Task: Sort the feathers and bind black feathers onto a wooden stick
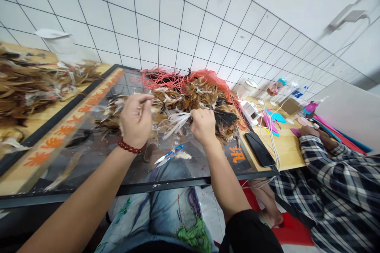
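Observation:
My right hand [204,127] is closed around a small bunch of feathers. White feather tips [177,122] stick out on its left side, and a dark feather [226,118] shows just to its right. To the left, my left hand [134,120], with a red bead bracelet [130,148] at the wrist, is raised over the glass tabletop. Its fingers are curled and pinched toward the thumb; anything between them is too small to make out. Brown and black feathers [192,97] are heaped behind both hands. Small blue-handled thread snips [169,155] lie on the glass below, between my forearms.
Red string [166,81] and a red plastic bag [212,79] lie behind the heap. More brown feathers [38,83] cover the left side. A black phone [259,149] and white cables are at the right, where a person in a checked sleeve [320,158] handles pink material.

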`<move>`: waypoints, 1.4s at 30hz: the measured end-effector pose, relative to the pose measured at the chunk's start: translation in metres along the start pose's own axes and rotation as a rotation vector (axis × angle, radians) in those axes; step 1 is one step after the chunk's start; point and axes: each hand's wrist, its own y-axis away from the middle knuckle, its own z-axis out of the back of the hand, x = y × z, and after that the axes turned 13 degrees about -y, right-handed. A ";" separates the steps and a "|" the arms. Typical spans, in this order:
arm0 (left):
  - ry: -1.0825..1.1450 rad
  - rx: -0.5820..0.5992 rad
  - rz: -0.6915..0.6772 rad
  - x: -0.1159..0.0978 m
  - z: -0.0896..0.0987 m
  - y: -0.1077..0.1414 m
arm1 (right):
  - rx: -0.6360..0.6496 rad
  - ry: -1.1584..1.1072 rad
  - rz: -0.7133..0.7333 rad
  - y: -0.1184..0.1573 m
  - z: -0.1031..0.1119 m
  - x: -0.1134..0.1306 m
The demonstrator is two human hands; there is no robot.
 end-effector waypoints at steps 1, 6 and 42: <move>-0.091 0.071 -0.102 -0.007 -0.003 0.002 | 0.004 0.004 0.046 0.000 -0.001 0.002; -0.217 0.530 -0.261 -0.024 -0.030 0.008 | -0.037 0.002 0.126 0.001 -0.004 0.006; 0.899 0.372 0.460 -0.010 -0.030 -0.006 | 0.131 -1.347 -0.378 -0.006 -0.034 0.020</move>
